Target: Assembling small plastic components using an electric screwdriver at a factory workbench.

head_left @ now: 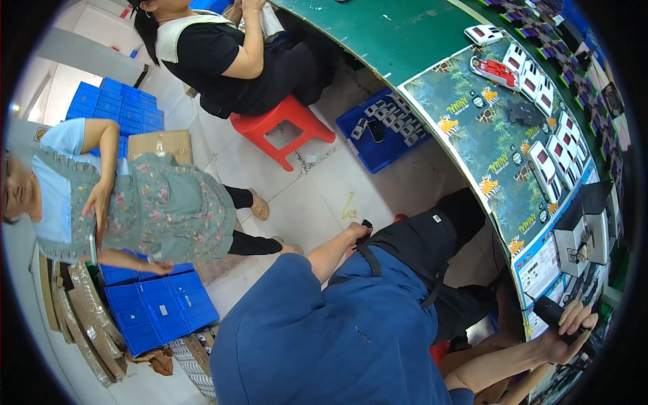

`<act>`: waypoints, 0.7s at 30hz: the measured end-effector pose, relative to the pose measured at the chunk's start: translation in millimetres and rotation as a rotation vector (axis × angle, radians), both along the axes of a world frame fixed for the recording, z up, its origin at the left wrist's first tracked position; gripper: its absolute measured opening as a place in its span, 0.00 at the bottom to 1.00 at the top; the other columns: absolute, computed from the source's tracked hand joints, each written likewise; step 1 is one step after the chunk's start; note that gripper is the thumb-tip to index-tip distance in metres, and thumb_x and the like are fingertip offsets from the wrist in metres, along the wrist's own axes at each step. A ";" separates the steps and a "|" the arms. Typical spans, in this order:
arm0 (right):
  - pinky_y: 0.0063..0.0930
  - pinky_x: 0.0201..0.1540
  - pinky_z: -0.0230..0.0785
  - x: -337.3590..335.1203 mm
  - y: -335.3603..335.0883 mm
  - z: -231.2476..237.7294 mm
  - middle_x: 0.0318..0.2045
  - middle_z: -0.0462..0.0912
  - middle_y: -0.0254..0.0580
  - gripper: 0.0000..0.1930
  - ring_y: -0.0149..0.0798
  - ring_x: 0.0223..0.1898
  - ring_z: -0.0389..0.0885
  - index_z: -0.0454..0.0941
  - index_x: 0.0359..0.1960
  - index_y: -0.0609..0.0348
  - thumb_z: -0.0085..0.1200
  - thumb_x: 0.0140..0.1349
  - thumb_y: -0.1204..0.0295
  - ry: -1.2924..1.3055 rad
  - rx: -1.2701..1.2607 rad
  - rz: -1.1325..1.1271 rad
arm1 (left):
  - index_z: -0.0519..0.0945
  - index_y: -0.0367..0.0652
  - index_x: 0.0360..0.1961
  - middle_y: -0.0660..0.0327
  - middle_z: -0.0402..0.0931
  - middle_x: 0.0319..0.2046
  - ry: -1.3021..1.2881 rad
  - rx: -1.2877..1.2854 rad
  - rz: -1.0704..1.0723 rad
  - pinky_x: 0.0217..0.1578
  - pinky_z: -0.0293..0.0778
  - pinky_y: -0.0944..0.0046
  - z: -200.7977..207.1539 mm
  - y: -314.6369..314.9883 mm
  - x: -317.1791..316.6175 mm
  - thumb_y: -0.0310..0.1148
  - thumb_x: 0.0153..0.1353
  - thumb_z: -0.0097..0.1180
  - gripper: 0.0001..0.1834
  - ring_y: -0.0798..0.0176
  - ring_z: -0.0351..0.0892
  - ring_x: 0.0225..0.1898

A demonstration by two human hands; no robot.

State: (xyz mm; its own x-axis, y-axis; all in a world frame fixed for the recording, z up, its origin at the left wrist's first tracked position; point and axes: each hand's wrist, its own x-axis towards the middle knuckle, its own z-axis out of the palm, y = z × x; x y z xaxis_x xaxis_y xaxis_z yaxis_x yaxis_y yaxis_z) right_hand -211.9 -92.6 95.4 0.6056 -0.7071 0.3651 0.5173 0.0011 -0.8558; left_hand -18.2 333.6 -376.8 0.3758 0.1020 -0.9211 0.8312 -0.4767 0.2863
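My left hand (356, 233) rests by my black-trousered thigh, closed on a small black object (366, 223) that is too small to identify. My right hand (570, 331) reaches to the table edge at the lower right and grips a black cylindrical tool (552, 312). Just above that hand a grey metal fixture (584, 234) stands on the table. My blue shirt fills the lower middle of the view.
Rows of white-and-red devices (543, 169) lie on a leaf-patterned mat (482, 131) on the green table (398, 34). A blue bin (379, 127) of small parts sits on the floor. One person sits on a red stool (287, 125); another stands by blue crates (158, 307).
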 end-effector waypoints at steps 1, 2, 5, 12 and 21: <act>0.18 0.28 0.57 5.7 5.6 -2.7 0.18 0.62 0.33 0.16 0.25 0.16 0.58 0.64 0.32 0.54 0.59 0.60 0.60 -0.045 -0.033 -0.037 | 0.81 0.28 0.43 0.54 0.82 0.38 -0.002 0.003 -0.004 0.33 0.76 0.57 -0.2 1.0 2.9 0.36 0.56 0.67 0.21 0.59 0.81 0.35; 0.18 0.28 0.57 5.1 5.8 -2.1 0.18 0.62 0.33 0.16 0.25 0.16 0.58 0.64 0.32 0.54 0.59 0.60 0.60 -0.045 -0.033 -0.048 | 0.81 0.28 0.43 0.54 0.82 0.39 -0.030 -0.010 -0.025 0.34 0.76 0.56 -1.5 -0.4 8.3 0.36 0.56 0.67 0.21 0.59 0.81 0.35; 0.16 0.28 0.56 3.5 12.8 4.0 0.18 0.62 0.32 0.16 0.24 0.16 0.58 0.63 0.32 0.54 0.59 0.60 0.62 -0.081 -0.017 0.007 | 0.81 0.28 0.42 0.54 0.81 0.37 -0.089 -0.071 -0.143 0.34 0.76 0.55 -4.7 -19.5 43.2 0.38 0.54 0.69 0.23 0.58 0.81 0.35; 0.41 0.68 0.50 -6.4 2.2 20.7 0.18 0.60 0.30 0.13 0.25 0.17 0.57 0.61 0.31 0.55 0.55 0.63 0.65 -0.161 0.099 0.196 | 0.82 0.28 0.43 0.43 0.83 0.42 -0.490 -0.105 -0.072 0.42 0.78 0.55 23.1 -98.7 231.4 0.42 0.47 0.69 0.28 0.49 0.84 0.45; 0.19 0.23 0.58 -14.6 20.4 18.6 0.19 0.64 0.31 0.14 0.25 0.16 0.61 0.63 0.36 0.57 0.57 0.64 0.65 -0.131 -0.048 -0.002 | 0.78 0.42 0.43 0.58 0.81 0.32 -0.105 -0.760 -0.019 0.29 0.78 0.62 153.4 -118.6 130.1 0.34 0.63 0.60 0.10 0.62 0.81 0.28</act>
State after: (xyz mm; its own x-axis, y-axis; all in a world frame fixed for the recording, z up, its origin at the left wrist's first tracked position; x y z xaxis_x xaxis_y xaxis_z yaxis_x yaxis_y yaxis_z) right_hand -226.6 -72.3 113.9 0.5494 -0.6881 0.4741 0.6243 -0.0391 -0.7802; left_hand 111.9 214.9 -223.4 0.4603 -0.5525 -0.6949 0.7754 -0.1308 0.6177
